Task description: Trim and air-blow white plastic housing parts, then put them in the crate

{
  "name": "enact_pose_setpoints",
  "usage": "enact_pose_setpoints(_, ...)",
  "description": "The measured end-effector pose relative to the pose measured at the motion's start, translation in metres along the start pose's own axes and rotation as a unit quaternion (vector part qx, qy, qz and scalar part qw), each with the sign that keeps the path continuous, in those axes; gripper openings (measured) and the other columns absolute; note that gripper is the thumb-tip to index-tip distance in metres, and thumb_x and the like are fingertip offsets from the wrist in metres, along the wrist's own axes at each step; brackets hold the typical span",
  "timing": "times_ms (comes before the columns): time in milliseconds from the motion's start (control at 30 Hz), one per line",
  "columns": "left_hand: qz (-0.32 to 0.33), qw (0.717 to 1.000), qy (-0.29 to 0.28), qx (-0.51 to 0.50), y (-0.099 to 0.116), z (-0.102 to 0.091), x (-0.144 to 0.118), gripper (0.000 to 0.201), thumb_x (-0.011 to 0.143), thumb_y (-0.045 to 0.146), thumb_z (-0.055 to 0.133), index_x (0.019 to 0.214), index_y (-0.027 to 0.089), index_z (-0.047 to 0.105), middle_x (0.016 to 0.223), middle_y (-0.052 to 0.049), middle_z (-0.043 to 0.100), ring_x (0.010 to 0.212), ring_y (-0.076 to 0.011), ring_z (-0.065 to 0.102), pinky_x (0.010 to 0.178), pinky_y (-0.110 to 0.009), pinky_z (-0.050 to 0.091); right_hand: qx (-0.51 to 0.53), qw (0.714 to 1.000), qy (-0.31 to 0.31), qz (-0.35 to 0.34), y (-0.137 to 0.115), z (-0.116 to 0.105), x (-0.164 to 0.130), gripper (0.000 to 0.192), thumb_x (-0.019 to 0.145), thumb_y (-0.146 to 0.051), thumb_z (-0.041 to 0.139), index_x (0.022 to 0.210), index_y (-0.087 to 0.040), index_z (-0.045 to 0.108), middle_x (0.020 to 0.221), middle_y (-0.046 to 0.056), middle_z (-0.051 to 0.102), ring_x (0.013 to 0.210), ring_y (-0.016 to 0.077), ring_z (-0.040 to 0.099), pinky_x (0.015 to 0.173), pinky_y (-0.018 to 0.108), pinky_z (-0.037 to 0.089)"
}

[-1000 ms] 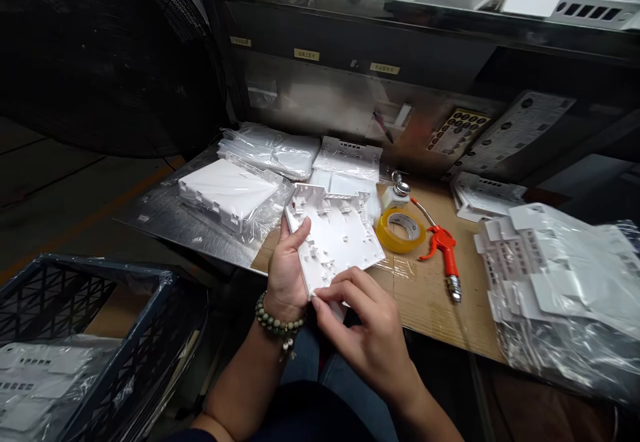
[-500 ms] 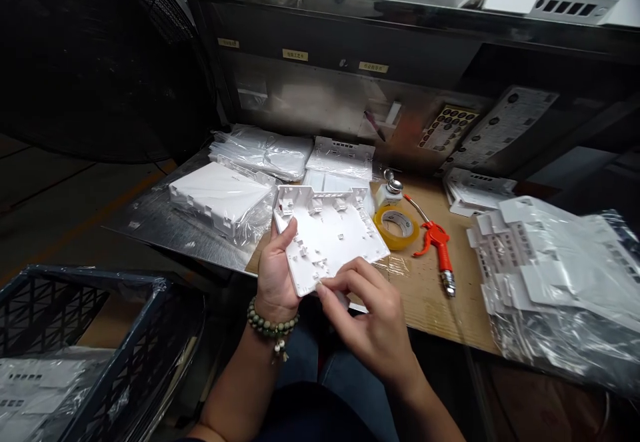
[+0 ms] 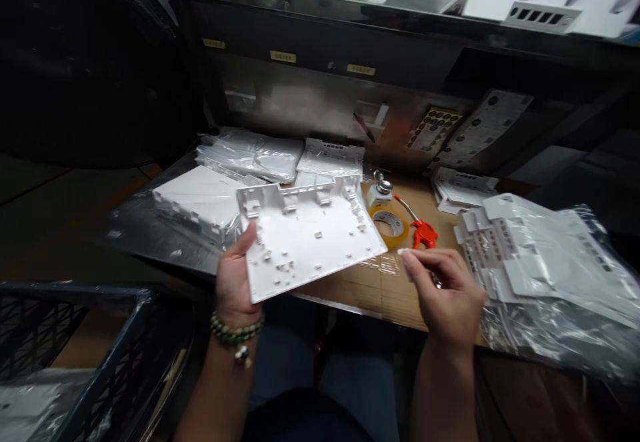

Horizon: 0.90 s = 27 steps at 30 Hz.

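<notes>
White panel [image 3: 305,242] in L hand [image 3: 235,282]

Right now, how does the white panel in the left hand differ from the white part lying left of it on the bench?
The held panel is bare, ribbed side up, tilted in the left hand. The bench part lies flat, smooth side up, in clear plastic. Both are white moulded plastic.

Left hand [image 3: 234,281] grips white plastic panel [image 3: 307,239] — right hand [image 3: 445,289] apart, fingers pinched
</notes>
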<state>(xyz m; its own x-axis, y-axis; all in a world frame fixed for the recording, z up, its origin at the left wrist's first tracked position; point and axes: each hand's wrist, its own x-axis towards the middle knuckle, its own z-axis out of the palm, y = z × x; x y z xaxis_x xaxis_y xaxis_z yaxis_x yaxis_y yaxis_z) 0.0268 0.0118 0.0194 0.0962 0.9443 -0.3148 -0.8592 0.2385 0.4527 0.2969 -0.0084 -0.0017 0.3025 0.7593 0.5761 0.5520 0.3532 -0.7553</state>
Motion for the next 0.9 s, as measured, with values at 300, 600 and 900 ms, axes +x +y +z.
enact_pose_setpoints(300,0.051,0.997,0.041,0.031,0.001,-0.031,-0.004,0.081,0.094,0.06,0.062,0.164,0.035,0.028,0.15,0.002,0.06,0.156,-0.0351,0.028,0.126,-0.062,0.029,-0.01,0.997,-0.066,-0.031,0.0,0.005,-0.011,0.007,0.094,-0.022,0.071,0.092,-0.022,0.077,0.087,0.003,0.068,0.076,0.0161,0.063,0.073,0.032,0.054)
enact_pose_setpoints(600,0.021,0.999,0.032,-0.001,-0.001,-0.04,-0.002,0.091,0.091,0.06,0.066,0.165,0.043,0.016,0.158,0.005,0.05,0.156,-0.0335,0.027,0.126,-0.061,0.031,-0.032,0.995,-0.072,-0.06,0.002,0.007,-0.017,0.008,0.095,-0.018,0.069,0.091,-0.021,0.075,0.086,0.003,0.066,0.073,0.015,0.062,0.07,0.031,0.053)
enact_pose_setpoints(900,-0.068,0.937,-0.331,-0.082,0.006,-0.074,0.0,0.06,0.108,0.051,0.017,0.157,0.031,0.046,0.155,-0.001,0.054,0.156,-0.029,0.022,0.128,-0.06,0.01,-0.035,0.996,-0.025,-0.074,0.017,0.013,0.009,0.009,0.094,-0.018,0.07,0.088,-0.02,0.077,0.082,0.002,0.066,0.073,0.015,0.062,0.07,0.031,0.053)
